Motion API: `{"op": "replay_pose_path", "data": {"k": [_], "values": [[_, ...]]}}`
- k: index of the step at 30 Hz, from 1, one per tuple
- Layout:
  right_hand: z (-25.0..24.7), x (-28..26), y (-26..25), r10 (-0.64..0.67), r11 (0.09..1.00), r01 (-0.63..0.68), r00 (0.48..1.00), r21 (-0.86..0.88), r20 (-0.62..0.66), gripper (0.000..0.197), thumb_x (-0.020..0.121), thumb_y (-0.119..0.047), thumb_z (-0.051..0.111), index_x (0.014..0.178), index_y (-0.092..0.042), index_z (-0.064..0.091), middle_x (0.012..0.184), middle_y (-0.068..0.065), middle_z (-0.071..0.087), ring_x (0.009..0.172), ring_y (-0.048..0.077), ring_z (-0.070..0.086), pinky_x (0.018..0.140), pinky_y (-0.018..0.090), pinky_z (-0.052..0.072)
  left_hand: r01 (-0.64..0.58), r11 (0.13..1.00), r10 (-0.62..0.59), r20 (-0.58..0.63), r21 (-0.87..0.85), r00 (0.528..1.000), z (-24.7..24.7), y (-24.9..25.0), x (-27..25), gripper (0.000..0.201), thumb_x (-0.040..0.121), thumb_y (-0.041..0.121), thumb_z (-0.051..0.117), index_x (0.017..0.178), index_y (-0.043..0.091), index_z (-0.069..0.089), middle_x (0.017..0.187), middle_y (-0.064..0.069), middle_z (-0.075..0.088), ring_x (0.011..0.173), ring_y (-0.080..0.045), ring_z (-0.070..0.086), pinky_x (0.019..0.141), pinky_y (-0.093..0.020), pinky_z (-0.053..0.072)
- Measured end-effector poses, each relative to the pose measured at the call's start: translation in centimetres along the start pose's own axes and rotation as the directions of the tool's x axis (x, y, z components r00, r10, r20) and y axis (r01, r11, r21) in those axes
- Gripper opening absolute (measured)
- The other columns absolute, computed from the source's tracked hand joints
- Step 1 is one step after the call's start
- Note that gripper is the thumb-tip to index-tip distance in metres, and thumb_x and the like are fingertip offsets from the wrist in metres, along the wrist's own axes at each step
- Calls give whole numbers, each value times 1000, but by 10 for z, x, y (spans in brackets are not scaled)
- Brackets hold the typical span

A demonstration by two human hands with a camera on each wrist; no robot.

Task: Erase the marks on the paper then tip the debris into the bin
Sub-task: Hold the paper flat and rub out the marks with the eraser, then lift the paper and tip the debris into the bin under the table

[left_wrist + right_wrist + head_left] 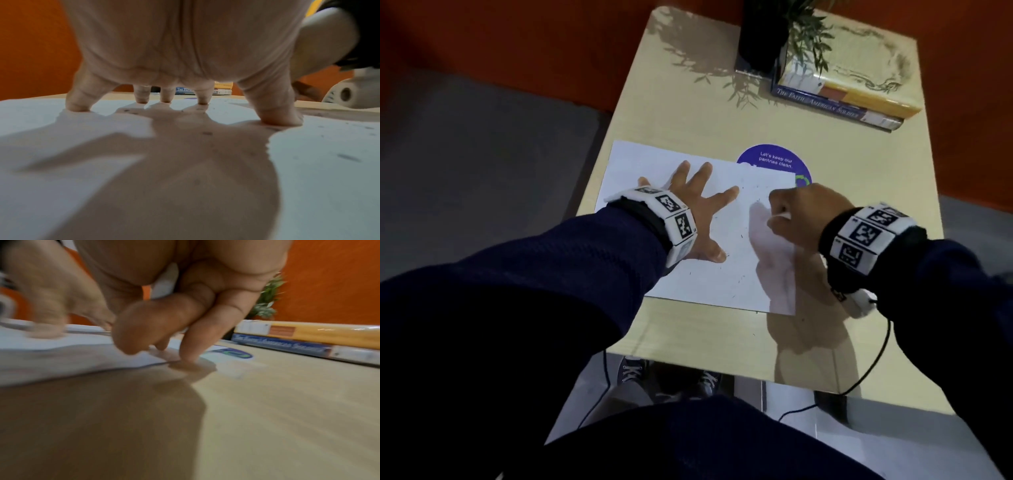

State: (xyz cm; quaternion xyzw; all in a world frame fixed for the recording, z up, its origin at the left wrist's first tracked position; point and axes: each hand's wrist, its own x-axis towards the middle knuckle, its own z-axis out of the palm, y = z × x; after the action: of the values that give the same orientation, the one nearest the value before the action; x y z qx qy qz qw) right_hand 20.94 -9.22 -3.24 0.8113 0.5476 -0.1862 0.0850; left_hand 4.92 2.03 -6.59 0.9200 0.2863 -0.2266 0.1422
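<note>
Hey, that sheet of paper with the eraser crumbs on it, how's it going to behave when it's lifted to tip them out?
The paper is a single thin sheet, so probably floppy and light; it will likely sag unless held at two edges. The left hand presses it flat, suggesting it slides easily on the smooth table. Loose debris may scatter if it's tilted.

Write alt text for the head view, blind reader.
Seen from above, a left hand presses spread fingers flat on a white sheet of paper on a pale wooden table, while the right hand holds a white eraser at the sheet's right edge. Dark eraser crumbs dot the paper; a purple sticker, stacked books and a potted plant sit beyond.
</note>
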Motion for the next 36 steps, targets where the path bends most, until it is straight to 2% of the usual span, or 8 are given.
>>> {"op": "replay_pose_path", "data": {"k": [9,15,18,21,26,29,32,36], "values": [[3,-27,8,50,996,-46,997,-76,55,18,90,-34,48,100,-20,54,90,7,59,76,27,50,66,29,38,26,999,-25,56,-22,998,-10,5,-7,105,67,73,61,142,54,-10,155,9,-26,142,-23,-22,104,-72,4],[-1,-19,32,220,940,-195,974,278,-58,10,86,-23,49,82,-28,57,94,6,70,82,27,63,70,30,46,48,997,-46,33,-52,998,-12,5,-16,114,69,71,61,149,35,-12,155,14,-23,143,-15,-19,110,-64,2],[-12,-20,62,315,922,-267,939,280,-139,14,88,-23,51,80,-24,62,99,7,71,85,29,62,69,27,41,36,996,-35,16,-84,999,-16,-2,-19,99,78,68,52,151,32,-6,157,11,-19,144,-14,-14,113,-56,6],[-15,-21,87,359,905,-325,930,275,-81,23,89,-24,54,67,-24,58,100,11,71,82,27,59,68,25,38,37,998,-37,-13,-55,999,-22,-15,-21,86,86,58,47,152,29,0,158,6,-15,144,-17,-10,114,-49,14],[-14,-25,96,369,915,-351,927,198,-61,22,93,-34,52,104,-23,68,120,7,60,107,26,58,88,32,48,112,993,-113,-9,-30,994,-21,-46,-34,82,89,53,48,152,29,0,158,5,-14,145,-18,-10,115,-49,10],[-23,-36,89,308,944,-308,951,123,14,30,96,-36,43,120,-27,58,130,-1,53,119,19,42,101,35,42,113,991,-112,24,-70,993,-20,-62,-39,83,89,53,48,152,30,-2,158,4,-14,145,-17,-9,116,-48,11],[-19,-47,71,271,957,-256,958,135,-100,45,95,-31,44,140,-24,42,140,1,39,122,23,49,98,35,44,85,994,-84,16,-64,996,-18,-64,-40,82,90,54,46,152,29,-2,159,2,-12,145,-18,-8,116,-46,11],[10,-74,21,-58,996,60,998,67,-35,67,90,-34,49,151,-23,23,157,2,17,136,22,40,104,29,38,98,988,-101,-15,-117,995,-23,-73,-34,74,95,47,41,152,26,0,159,6,-10,145,-18,-8,117,-43,10]]}}
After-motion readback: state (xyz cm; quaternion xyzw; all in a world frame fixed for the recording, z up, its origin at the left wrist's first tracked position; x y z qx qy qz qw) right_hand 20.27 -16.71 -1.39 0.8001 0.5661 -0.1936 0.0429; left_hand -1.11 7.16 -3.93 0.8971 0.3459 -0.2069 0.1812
